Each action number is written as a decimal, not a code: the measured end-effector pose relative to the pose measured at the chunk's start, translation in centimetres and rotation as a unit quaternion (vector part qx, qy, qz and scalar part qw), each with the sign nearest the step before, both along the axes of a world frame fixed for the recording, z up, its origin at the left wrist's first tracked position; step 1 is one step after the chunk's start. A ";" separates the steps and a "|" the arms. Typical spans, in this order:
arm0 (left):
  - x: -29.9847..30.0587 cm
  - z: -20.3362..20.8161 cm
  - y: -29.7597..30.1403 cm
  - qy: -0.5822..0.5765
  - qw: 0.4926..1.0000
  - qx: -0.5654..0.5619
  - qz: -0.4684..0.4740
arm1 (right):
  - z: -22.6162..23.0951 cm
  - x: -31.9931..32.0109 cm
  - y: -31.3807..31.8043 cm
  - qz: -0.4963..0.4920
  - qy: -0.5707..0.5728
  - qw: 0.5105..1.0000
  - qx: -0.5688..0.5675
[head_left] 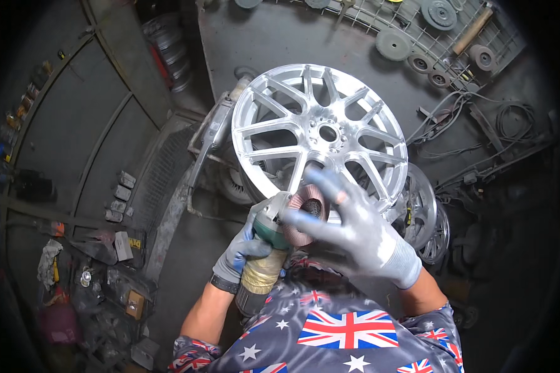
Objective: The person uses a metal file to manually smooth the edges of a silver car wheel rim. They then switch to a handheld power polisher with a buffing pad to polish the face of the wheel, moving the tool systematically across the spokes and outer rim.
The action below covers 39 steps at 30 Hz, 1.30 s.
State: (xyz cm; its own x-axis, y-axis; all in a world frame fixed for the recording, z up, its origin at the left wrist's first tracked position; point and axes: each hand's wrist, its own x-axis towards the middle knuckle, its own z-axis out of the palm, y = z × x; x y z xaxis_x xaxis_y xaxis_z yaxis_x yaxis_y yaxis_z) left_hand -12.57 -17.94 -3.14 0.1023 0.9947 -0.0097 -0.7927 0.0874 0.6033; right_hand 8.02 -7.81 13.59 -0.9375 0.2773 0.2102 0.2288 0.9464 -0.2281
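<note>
In my gloved left hand (242,252) is an angle grinder (271,229), green and grey with yellowish wrapping on its body. Its reddish-brown flap disc (297,231) faces toward my right side. Spread and slightly blurred, the gloved fingers of my right hand (367,236) reach across the disc's face; I cannot tell whether they touch it. A bare silver alloy wheel rim (322,116) with many spokes is tilted up just beyond both hands. The lower part of the rim is hidden behind my right hand and the grinder.
A metal frame (200,165) stands by the rim's left side. More rims (437,239) sit low on the right. Discs (393,45) hang on a wire grid at the back, with cables (518,121) at the right. Tools and boxes (135,304) clutter the lower left.
</note>
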 end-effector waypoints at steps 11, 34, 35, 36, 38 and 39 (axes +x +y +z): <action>0.9 1.0 0.9 0.015 0.996 -0.048 -0.074 | -1.5 0.5 -0.9 -0.104 0.049 0.993 0.037; 1.9 15.5 9.4 0.475 0.776 0.284 0.304 | -2.7 1.9 -1.7 -0.219 0.277 0.916 -0.193; 3.2 15.8 9.8 0.494 0.746 0.283 0.347 | -3.6 0.9 -1.4 -0.194 0.261 0.939 -0.113; 4.5 16.1 10.1 0.512 0.713 0.279 0.389 | -4.5 0.0 -1.7 -0.236 0.284 0.926 -0.081; 5.6 16.4 9.7 0.561 0.670 0.325 0.361 | -4.6 -0.7 -1.3 -0.293 0.334 0.895 -0.047; 6.5 16.8 8.7 0.613 0.626 0.345 0.336 | -4.5 0.0 -0.5 -0.302 0.357 0.868 -0.166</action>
State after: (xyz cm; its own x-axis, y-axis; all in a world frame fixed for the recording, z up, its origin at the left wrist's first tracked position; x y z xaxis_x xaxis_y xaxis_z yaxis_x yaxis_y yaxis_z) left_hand -6.11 -9.23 13.64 -0.0063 0.6198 0.7847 0.5856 -0.6338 0.5053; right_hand 8.04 -8.35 9.10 -0.2644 0.8290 0.4927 0.3487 0.5585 -0.7526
